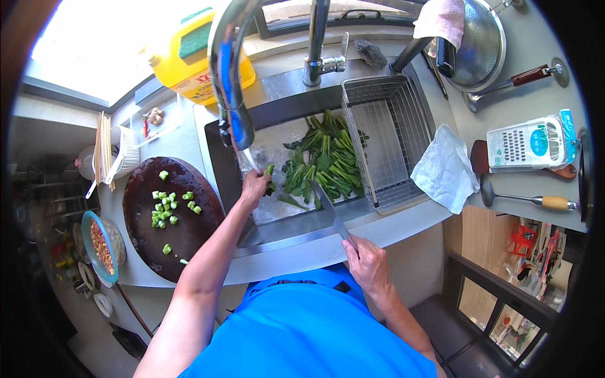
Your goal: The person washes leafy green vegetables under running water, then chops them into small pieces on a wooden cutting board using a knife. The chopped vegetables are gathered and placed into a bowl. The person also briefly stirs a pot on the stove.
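Observation:
In the running water under the faucet's spray head (241, 127), my left hand (255, 187) holds a small bunch of leafy greens (269, 182). My right hand (367, 264) grips the handle of a kitchen knife (333, 212); its blade points away from me over the sink's near edge, its tip close to the greens. A large pile of leafy green vegetables (326, 156) lies in the metal sink (264, 234), left of a wire basket (387, 141). Cut green stem pieces (163, 208) lie on a round dark cutting board (142, 236) to the left.
A yellow jug (198, 71) stands behind the sink. At the left are a bowl of mixed dry bits (101, 248) and a white utensil holder with chopsticks (124, 149). A light blue cloth (446, 170), a grater (524, 146) and a ladle (524, 197) lie at the right.

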Demonstrator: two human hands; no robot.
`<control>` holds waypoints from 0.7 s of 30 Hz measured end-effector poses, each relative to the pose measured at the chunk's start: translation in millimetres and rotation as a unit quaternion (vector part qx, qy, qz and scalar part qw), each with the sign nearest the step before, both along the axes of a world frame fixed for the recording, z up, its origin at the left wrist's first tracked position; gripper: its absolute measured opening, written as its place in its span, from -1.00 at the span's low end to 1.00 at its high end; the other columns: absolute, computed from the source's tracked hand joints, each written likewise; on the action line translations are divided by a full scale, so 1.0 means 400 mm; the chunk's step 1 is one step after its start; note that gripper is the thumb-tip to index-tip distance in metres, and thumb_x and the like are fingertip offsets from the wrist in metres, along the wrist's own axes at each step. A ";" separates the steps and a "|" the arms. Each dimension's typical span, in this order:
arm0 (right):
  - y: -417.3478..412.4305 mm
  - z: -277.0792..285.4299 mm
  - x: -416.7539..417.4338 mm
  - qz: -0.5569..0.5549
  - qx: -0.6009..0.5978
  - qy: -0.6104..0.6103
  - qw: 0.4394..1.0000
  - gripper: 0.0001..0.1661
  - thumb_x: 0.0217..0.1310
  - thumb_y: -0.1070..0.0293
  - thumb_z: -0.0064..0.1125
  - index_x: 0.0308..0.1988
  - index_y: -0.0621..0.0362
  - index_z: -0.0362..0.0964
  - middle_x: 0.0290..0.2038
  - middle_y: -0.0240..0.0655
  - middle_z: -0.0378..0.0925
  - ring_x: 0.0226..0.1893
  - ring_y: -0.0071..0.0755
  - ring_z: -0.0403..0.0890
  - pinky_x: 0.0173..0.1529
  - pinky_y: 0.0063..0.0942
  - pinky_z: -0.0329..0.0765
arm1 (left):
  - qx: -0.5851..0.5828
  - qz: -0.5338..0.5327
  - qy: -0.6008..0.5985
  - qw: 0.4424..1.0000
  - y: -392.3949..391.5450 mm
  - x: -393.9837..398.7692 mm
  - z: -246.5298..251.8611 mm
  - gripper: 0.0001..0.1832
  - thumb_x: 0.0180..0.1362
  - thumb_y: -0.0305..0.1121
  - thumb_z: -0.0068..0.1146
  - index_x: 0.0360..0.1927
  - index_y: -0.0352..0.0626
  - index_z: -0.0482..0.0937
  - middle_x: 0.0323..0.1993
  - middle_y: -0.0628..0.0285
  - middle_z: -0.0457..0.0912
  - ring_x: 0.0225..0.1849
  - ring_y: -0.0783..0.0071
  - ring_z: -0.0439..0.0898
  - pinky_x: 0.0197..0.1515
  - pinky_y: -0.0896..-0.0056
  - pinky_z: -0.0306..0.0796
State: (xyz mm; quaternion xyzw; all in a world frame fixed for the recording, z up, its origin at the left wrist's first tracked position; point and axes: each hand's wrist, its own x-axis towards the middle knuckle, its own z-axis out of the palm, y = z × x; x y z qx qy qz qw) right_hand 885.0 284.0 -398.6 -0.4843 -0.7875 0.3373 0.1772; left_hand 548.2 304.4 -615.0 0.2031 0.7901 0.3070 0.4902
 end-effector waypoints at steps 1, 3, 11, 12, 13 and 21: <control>0.004 0.005 -0.010 0.011 0.003 0.003 1.000 -0.80 0.39 0.40 0.27 -0.09 0.30 0.63 -0.40 -0.05 0.67 -0.42 0.08 0.71 -0.35 -0.13 0.63 | 0.018 0.003 0.040 0.999 -0.024 -0.002 0.039 -0.64 0.15 -0.30 0.28 -0.08 -0.39 0.65 -0.31 0.03 0.75 -0.24 0.31 0.71 -0.17 0.20 0.54; 0.007 0.007 -0.025 0.017 0.001 -0.004 1.000 -0.79 0.38 0.40 0.28 -0.09 0.31 0.64 -0.38 -0.04 0.68 -0.40 0.07 0.72 -0.33 -0.14 0.64 | 0.095 -0.029 0.074 0.992 -0.051 0.013 0.219 -0.70 0.19 -0.36 0.26 -0.08 -0.35 0.63 -0.30 0.05 0.70 -0.24 0.28 0.69 -0.19 0.19 0.52; -0.046 0.007 -0.151 0.099 0.024 0.044 0.994 -0.77 0.34 0.39 0.32 -0.08 0.30 0.65 -0.34 -0.06 0.71 -0.37 0.04 0.74 -0.29 -0.16 0.68 | 0.316 -0.117 0.441 0.832 -0.277 -0.081 0.499 -0.67 0.10 -0.63 0.28 -0.05 -0.14 0.60 -0.24 0.06 0.56 -0.14 0.02 0.57 -0.05 0.04 0.49; -0.057 0.004 -0.176 0.109 0.032 0.052 0.992 -0.77 0.33 0.39 0.33 -0.08 0.29 0.65 -0.34 -0.06 0.71 -0.37 0.04 0.74 -0.29 -0.16 0.68 | 0.313 -0.126 0.456 0.824 -0.310 -0.098 0.502 -0.69 0.11 -0.64 0.29 -0.07 -0.16 0.60 -0.24 0.06 0.55 -0.15 0.03 0.58 -0.08 0.07 0.49; -0.067 0.005 -0.199 0.119 0.039 0.061 0.990 -0.77 0.32 0.40 0.33 -0.08 0.29 0.65 -0.34 -0.06 0.71 -0.37 0.04 0.74 -0.29 -0.15 0.69 | 0.308 -0.135 0.471 0.816 -0.346 -0.110 0.506 -0.71 0.11 -0.65 0.30 -0.09 -0.18 0.60 -0.23 0.05 0.55 -0.17 0.04 0.58 -0.10 0.09 0.50; -0.138 0.016 -0.360 0.225 0.038 0.045 0.973 -0.76 0.31 0.42 0.30 -0.05 0.25 0.60 -0.41 -0.08 0.66 -0.43 0.05 0.72 -0.37 -0.12 0.68 | 0.275 -0.128 0.449 0.840 -0.532 -0.133 0.458 -0.67 0.04 -0.56 0.42 -0.10 -0.17 0.60 -0.15 0.07 0.55 -0.11 0.06 0.57 -0.08 0.11 0.49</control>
